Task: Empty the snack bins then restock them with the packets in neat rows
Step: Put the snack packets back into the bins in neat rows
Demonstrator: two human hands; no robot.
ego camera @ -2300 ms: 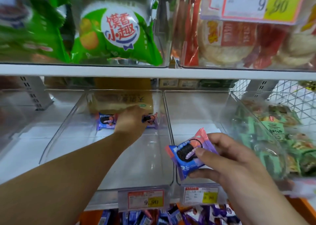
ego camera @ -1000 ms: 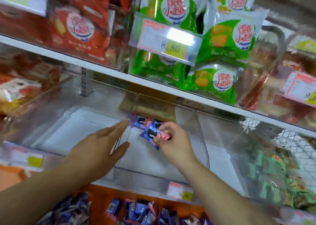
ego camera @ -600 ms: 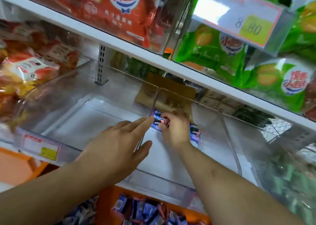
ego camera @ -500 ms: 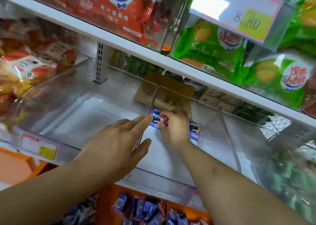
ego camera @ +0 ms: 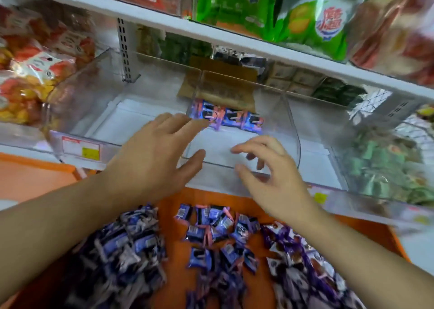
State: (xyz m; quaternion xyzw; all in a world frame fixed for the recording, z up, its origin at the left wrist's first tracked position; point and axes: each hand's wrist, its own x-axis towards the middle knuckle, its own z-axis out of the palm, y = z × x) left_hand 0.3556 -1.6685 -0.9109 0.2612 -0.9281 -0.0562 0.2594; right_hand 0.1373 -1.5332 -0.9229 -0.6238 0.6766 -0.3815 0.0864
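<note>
Right hand (ego camera: 270,175) now out of the clear bin (ego camera: 291,130), grip empty, apart; left hand (ego camera: 155,153) flat, apart. Risk: fingers snagging the cookie packets (ego camera: 226,118), skewing the row.

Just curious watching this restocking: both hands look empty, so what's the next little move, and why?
Probably the right hand drops to the loose packets on the orange surface to take one. Only a short row of packets lies at the back of the clear bin, and the left hand holds nothing either.
</note>
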